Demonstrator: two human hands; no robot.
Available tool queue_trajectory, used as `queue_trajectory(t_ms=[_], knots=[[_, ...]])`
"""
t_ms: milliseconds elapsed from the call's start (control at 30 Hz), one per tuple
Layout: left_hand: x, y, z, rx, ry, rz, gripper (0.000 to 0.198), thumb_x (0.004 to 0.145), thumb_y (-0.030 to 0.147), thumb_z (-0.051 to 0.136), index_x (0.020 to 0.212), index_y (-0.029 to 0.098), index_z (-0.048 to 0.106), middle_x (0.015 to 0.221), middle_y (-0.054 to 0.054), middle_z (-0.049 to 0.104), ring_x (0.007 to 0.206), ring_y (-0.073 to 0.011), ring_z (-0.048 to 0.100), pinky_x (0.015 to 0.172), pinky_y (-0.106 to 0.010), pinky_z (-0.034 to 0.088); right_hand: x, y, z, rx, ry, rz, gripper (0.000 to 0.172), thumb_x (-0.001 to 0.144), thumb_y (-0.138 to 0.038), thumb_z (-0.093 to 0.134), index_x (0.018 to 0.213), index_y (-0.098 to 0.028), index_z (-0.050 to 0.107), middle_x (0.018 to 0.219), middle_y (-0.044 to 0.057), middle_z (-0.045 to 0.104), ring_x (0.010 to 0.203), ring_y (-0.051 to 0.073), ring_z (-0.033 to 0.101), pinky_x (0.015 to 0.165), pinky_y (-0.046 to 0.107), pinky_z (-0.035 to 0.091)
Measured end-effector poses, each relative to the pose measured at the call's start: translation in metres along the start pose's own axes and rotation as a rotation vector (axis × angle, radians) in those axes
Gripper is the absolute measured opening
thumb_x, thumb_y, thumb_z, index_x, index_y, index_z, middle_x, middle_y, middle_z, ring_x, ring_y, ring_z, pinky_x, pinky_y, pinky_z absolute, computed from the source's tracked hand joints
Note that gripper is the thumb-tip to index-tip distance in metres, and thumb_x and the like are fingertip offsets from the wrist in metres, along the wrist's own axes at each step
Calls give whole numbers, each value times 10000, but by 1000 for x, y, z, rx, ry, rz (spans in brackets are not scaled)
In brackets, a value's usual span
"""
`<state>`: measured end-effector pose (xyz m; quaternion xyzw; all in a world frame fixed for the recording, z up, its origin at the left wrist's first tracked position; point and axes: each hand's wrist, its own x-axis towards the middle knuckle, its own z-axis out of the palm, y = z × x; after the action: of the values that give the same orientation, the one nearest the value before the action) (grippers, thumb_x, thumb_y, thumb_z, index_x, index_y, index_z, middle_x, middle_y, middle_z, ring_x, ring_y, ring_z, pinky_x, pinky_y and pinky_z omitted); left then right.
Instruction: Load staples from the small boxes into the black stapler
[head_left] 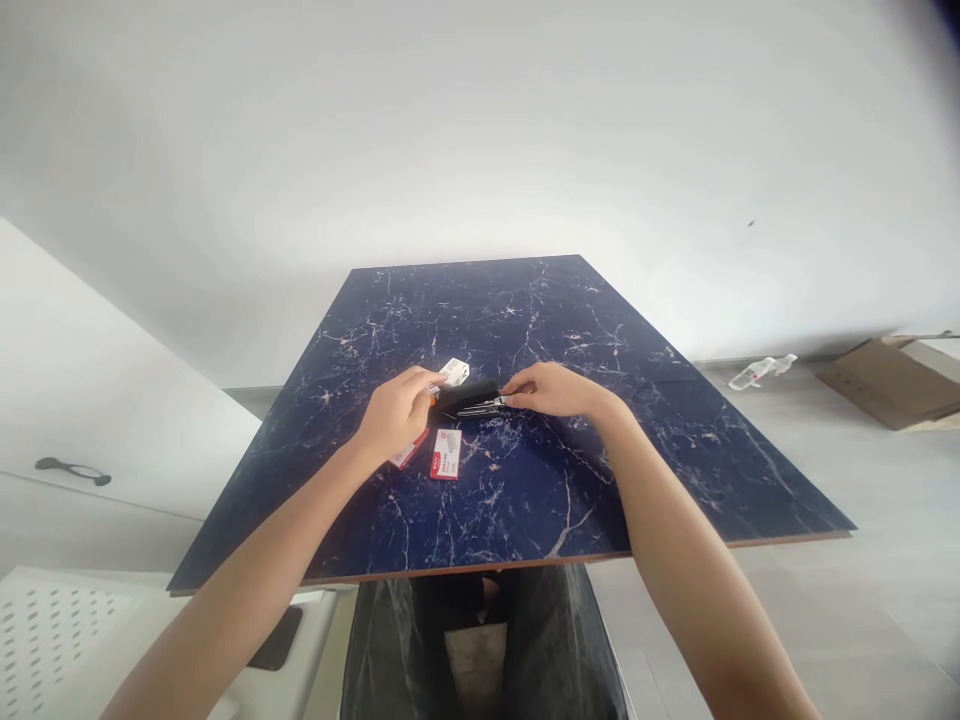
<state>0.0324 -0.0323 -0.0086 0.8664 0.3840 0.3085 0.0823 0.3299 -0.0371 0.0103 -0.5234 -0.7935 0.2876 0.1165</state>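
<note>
One black stapler (469,397) was held at both ends, left hand (396,408) gripping one, right hand (551,388) pinching the other, red-and-white box (446,456) lay nearby, blue marbled table (495,520) beneath.

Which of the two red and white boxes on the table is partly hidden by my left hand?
The left box: your left hand blocks part of it, while the right box shows its whole top face.

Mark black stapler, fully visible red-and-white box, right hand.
Black stapler (469,396), head view: black upper body.
Red-and-white box (447,455), head view: printed face.
Right hand (551,388), head view: back of hand.
</note>
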Motion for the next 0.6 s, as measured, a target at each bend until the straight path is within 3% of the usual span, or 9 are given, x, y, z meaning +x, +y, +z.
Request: queue_trajectory(t_ms=[200, 400, 600], knots=[[0, 0, 0, 7, 1, -4, 291, 962, 181, 446, 1123, 222, 684, 1129, -29, 717, 838, -167, 668, 741, -297, 494, 1, 1, -1, 31, 22, 3, 340, 921, -400, 581, 1202, -280, 727, 1160, 34, 744, 945, 228, 691, 842, 358, 528], [2, -2, -4, 5, 17, -13, 292, 971, 189, 443, 1101, 231, 702, 1117, -25, 715, 840, -164, 664, 722, -290, 484, 3, 3, 2, 12, 63, -21, 317, 946, -384, 520, 1112, -276, 767, 1155, 20, 745, 975, 227, 680, 884, 352, 507], [2, -3, -2, 14, 12, 7, 290, 965, 188, 444, 1077, 221, 710, 1104, -28, 719, 835, -162, 664, 716, -292, 490, 2, 4, -1, 28, -55, -19, 361, 944, -419, 517, 1152, -252, 759, 1176, 45, 738, 938, 239, 678, 866, 360, 503]])
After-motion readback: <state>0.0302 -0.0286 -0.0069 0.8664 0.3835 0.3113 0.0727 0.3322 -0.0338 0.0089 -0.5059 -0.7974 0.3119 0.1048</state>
